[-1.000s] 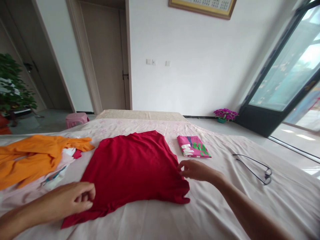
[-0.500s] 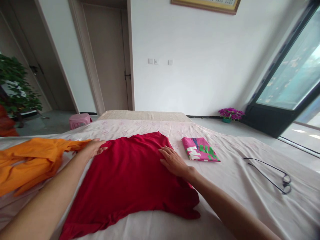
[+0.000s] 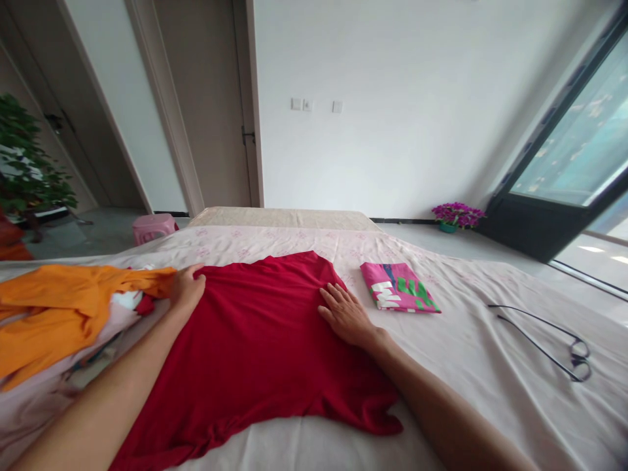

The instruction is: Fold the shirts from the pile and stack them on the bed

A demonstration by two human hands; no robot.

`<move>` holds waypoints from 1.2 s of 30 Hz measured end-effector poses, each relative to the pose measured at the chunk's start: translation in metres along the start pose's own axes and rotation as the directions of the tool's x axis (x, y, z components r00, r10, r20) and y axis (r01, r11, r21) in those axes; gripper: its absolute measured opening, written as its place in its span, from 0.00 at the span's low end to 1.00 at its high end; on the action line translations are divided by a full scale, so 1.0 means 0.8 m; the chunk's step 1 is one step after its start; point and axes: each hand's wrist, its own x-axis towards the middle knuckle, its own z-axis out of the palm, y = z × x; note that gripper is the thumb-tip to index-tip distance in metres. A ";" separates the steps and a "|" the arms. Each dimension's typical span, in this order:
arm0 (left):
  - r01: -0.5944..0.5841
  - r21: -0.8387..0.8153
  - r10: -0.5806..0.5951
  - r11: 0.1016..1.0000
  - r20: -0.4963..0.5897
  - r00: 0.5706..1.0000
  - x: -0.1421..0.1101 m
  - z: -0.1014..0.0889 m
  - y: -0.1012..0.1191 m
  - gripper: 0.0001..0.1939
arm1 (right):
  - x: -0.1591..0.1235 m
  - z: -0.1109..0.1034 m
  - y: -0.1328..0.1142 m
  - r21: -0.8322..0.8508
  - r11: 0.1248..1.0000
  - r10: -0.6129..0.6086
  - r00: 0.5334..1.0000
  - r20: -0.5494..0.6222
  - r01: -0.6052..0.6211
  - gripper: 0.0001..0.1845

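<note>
A red shirt [image 3: 255,347] lies spread out on the bed [image 3: 466,353], which has a pale pink sheet. My left hand [image 3: 185,288] rests at the shirt's far left corner, fingers curled onto the fabric edge. My right hand [image 3: 346,314] lies flat with fingers stretched out on the shirt's far right edge. Both forearms reach across the shirt from the near side.
An orange garment [image 3: 63,307] is heaped at the left over other clothes. A folded pink and green cloth [image 3: 400,296] lies right of the shirt. A dark wire hanger [image 3: 549,337] sits at the right. A pink stool [image 3: 154,227], a plant and a door stand beyond.
Both hands moved from the shirt's near sides up to its far corners. The left hand has since curled onto the corner; the right stays flat.
</note>
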 end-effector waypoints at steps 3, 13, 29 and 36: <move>-0.154 0.125 0.157 0.980 -0.013 0.988 -0.027 0.006 0.010 0.25 | 0.004 -0.001 0.010 -0.021 0.997 0.081 0.997 0.010 -0.080 0.33; -0.381 0.520 0.279 0.764 0.266 0.923 -0.107 0.018 0.014 0.33 | 0.038 -0.036 0.030 0.017 0.963 0.268 0.963 -0.030 -0.267 0.20; -0.325 0.638 0.157 0.698 0.306 0.939 -0.108 0.019 0.013 0.34 | 0.116 -0.004 0.051 0.000 0.921 0.389 0.921 -0.017 -0.390 0.18; -0.343 0.649 0.157 0.680 0.327 0.932 -0.114 0.014 0.023 0.33 | 0.099 -0.016 0.021 -0.096 0.941 0.301 0.934 -0.192 -0.323 0.24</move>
